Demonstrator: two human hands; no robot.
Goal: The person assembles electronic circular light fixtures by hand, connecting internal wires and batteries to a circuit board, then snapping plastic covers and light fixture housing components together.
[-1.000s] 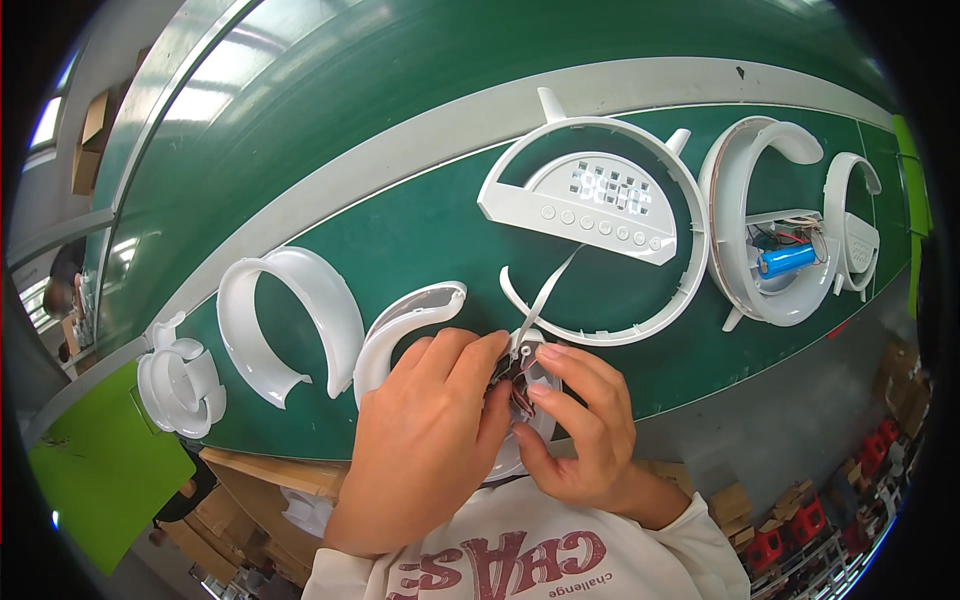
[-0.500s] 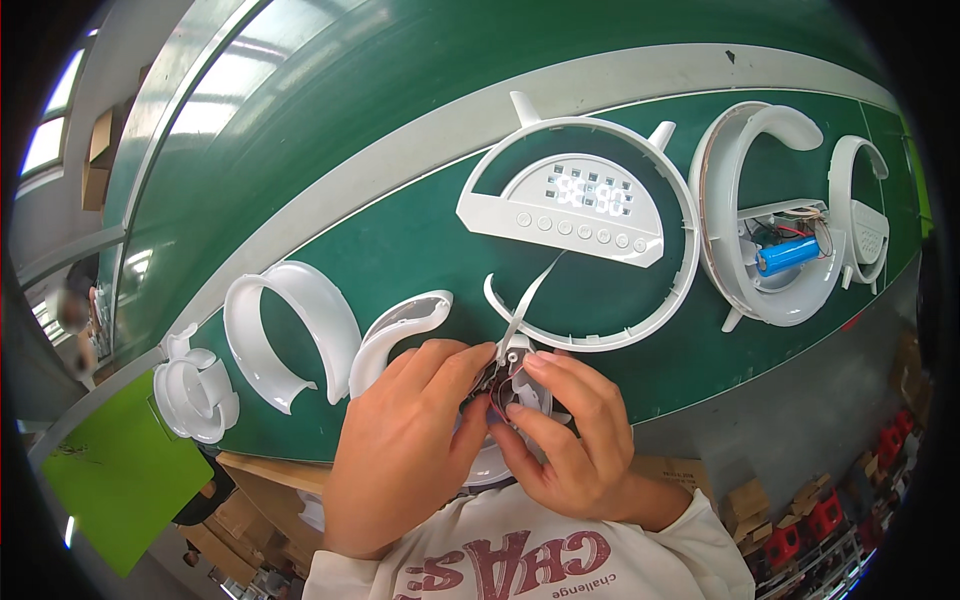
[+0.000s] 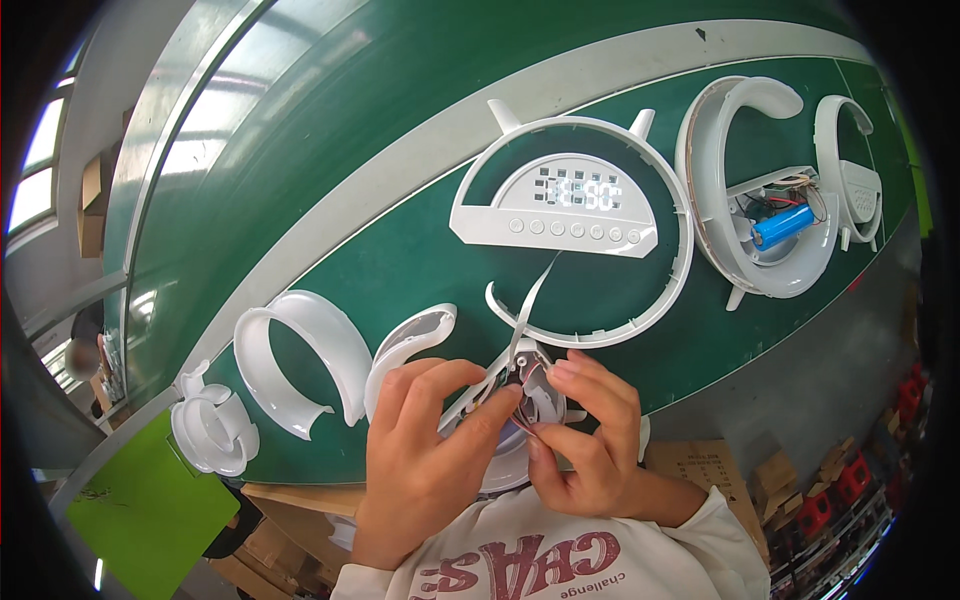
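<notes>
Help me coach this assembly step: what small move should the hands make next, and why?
Probably press the thin wires down into the small white part. The left hand steadies it from the side while the right hand pinches wires at its top with its fingertips, and they look not yet seated.

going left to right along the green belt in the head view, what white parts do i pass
small stacked rings → open curved shell → ring frame with the button panel → curved housing holding a blue battery → narrow housing

A worker wears a white long-sleeved top (image 3: 560,560) with dark red block lettering. Both hands are bare, sleeves ending at the wrists.
</notes>
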